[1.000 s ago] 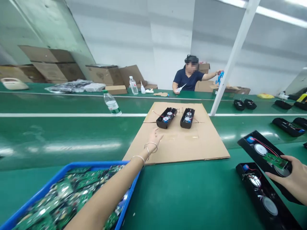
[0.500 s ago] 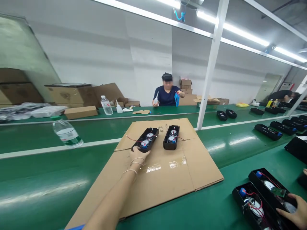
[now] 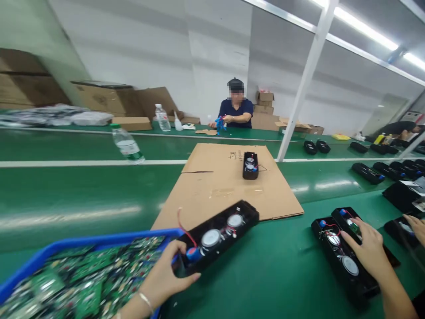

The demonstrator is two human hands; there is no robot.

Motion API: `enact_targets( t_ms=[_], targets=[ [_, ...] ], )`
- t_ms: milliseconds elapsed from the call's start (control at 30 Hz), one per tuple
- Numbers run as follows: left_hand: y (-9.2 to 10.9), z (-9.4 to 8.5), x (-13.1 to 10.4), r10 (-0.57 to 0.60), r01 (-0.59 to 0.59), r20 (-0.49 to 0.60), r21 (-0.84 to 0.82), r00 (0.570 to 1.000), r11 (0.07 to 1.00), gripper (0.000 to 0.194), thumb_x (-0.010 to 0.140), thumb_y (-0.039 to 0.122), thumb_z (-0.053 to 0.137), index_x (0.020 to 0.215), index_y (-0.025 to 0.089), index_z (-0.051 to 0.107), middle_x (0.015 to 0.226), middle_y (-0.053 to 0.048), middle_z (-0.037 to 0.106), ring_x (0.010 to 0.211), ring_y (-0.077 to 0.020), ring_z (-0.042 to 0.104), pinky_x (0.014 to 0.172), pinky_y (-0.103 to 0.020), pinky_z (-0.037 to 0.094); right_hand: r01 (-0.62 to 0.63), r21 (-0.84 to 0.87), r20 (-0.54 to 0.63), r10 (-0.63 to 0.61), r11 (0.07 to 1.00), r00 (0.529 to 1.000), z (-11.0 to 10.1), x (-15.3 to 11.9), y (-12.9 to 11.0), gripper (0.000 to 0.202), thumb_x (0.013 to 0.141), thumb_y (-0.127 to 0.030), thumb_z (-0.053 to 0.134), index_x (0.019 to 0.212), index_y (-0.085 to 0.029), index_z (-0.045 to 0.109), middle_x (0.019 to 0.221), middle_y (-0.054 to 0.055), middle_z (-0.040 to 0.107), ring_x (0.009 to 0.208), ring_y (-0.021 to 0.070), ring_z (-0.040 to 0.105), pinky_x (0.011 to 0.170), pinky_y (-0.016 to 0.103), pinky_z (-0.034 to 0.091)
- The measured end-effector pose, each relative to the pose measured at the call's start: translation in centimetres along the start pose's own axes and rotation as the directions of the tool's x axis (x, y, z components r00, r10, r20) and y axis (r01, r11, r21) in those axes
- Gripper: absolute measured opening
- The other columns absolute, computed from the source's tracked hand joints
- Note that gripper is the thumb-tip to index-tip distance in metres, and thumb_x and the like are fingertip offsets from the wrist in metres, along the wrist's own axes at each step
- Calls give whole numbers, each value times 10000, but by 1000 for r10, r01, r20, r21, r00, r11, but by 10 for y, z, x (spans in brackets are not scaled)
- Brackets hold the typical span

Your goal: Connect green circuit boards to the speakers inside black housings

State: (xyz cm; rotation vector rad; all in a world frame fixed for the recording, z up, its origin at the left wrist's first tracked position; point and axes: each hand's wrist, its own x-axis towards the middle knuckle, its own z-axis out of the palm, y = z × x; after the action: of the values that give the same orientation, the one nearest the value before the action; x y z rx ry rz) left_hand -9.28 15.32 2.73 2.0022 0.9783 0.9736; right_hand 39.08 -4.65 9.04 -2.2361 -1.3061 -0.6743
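My left hand (image 3: 166,272) grips the near end of a black speaker housing (image 3: 229,241), thumb along one side and fingers over the other. The housing is tilted and shows two round silver speakers, a blue cylinder and a loose red wire. At the right, my right hand (image 3: 367,250) is closed at a small green circuit board (image 3: 355,228), above an open black housing (image 3: 341,213); its fingers partly cover the board. Beside that lies another speaker housing (image 3: 345,261) with red wires. One more housing (image 3: 250,166) rests on the cardboard sheet (image 3: 199,190).
A blue bin (image 3: 109,237) full of green circuit boards stands at the lower left. A water bottle (image 3: 128,144) is on the green bench behind it. Another person's hand (image 3: 416,227) works at the far right. A co-worker (image 3: 235,108) sits opposite. A white post (image 3: 307,84) rises beyond the cardboard.
My left hand has drawn one speaker housing off the cardboard toward me, beside the blue bin, which has come into view. The co-worker opposite has lowered the blue bundle.
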Motion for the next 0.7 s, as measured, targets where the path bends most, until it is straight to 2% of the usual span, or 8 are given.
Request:
enact_targets(
  t_ms=[167, 267, 367, 433, 533, 600, 667, 700],
  targets=[
    [17, 29, -38, 41, -37, 164, -31, 986, 999, 512, 406, 244, 735, 761, 240, 367, 927, -23, 506, 805, -223, 545, 665, -368, 512, 329, 307, 103, -375, 893, 922, 9, -23, -135, 356, 863, -461, 434, 1094, -211, 537, 1197, 98, 555, 1137, 273, 457, 889, 465, 417],
    [19, 40, -42, 75, -61, 294, -56, 953, 997, 614, 303, 267, 816, 769, 216, 420, 1062, -76, 524, 1003, -267, 536, 813, -374, 499, 396, 521, 164, -544, 756, 823, 11, -40, -206, 268, 888, -366, 443, 1095, -234, 549, 1223, 73, 546, 1170, 245, 449, 887, 425, 448],
    [21, 41, -42, 109, -95, 374, -55, 921, 994, 654, 282, 269, 852, 831, 185, 508, 1225, -146, 502, 1185, -302, 462, 923, -361, 454, 363, 662, 262, -656, 656, 708, 18, -58, -255, 268, 875, -355, 477, 1099, -234, 561, 1144, 71, 603, 1084, 244, 538, 859, 413, 478],
    [24, 33, -44, 118, -117, 390, -26, 913, 993, 725, 313, 263, 864, 963, 177, 555, 1306, -162, 483, 1254, -316, 412, 946, -369, 444, 290, 702, 314, -649, 650, 693, 26, -67, -276, 306, 833, -385, 531, 1081, -210, 574, 988, 77, 662, 919, 255, 617, 780, 412, 509],
    [25, 6, -45, 99, -125, 343, 56, 934, 991, 818, 433, 264, 849, 1180, 258, 516, 1272, -84, 567, 1182, -275, 514, 895, -350, 492, 57, 781, 376, -540, 622, 753, 38, -74, -298, 312, 786, -423, 560, 1000, -198, 590, 814, 60, 685, 781, 256, 647, 716, 414, 523],
    [16, -25, -43, 31, -67, 223, 155, 974, 986, 611, 621, 261, 765, 1181, 284, 521, 1147, -31, 653, 1042, -217, 619, 854, -332, 518, -180, 836, 460, -485, 518, 744, 40, -74, -309, 302, 785, -433, 561, 980, -204, 585, 810, 56, 691, 808, 245, 655, 749, 401, 526],
    [-1, -62, -36, -72, 63, 20, 281, 997, 958, 270, 821, 237, 584, 1089, 210, 576, 1079, -59, 669, 1002, -208, 627, 877, -391, 497, -415, 835, 545, -441, 361, 713, 37, -72, -318, 315, 769, -451, 597, 954, -196, 592, 817, 64, 695, 820, 231, 662, 762, 367, 533],
    [-13, -80, -31, -112, 131, -74, 334, 991, 933, 221, 856, 248, 546, 1057, 163, 585, 1084, -80, 652, 1002, -221, 616, 883, -445, 480, -513, 810, 586, -409, 284, 699, 34, -70, -322, 326, 748, -460, 628, 926, -188, 601, 813, 70, 696, 807, 226, 665, 759, 355, 537]
  ],
)
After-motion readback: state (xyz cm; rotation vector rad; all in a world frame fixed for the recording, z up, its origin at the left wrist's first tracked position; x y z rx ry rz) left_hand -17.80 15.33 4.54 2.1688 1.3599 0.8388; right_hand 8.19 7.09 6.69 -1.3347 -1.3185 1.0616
